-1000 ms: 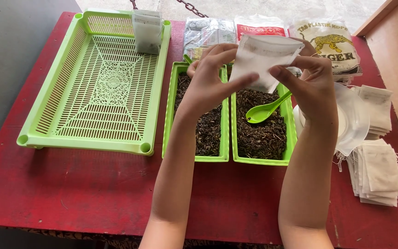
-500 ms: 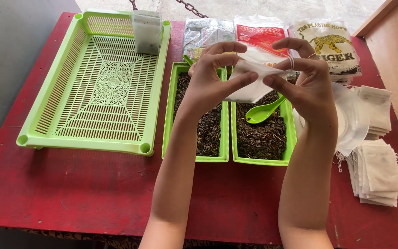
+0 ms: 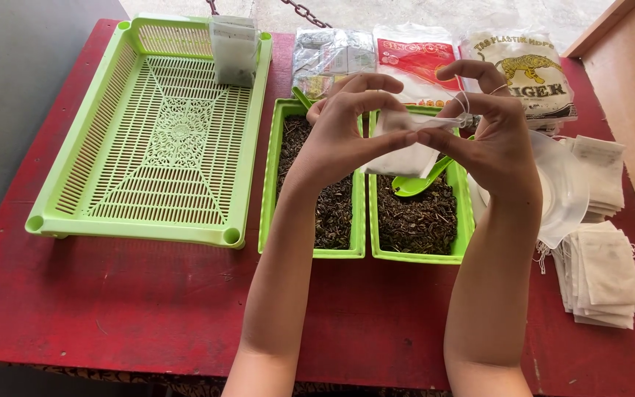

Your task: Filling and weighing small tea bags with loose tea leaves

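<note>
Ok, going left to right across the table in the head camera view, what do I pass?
Large slotted green tray → narrow green tray of loose tea → second tea tray with a green scoop → stacks of empty white filter bags. Both hands, left hand and right hand, hold a small white bag above the tea trays.

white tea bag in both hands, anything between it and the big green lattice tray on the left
Nothing visible does. Both hands, left hand and right hand, hold the white tea bag above the leaf trays; the lattice tray lies beside them, with one filled bag at its far edge.
</note>
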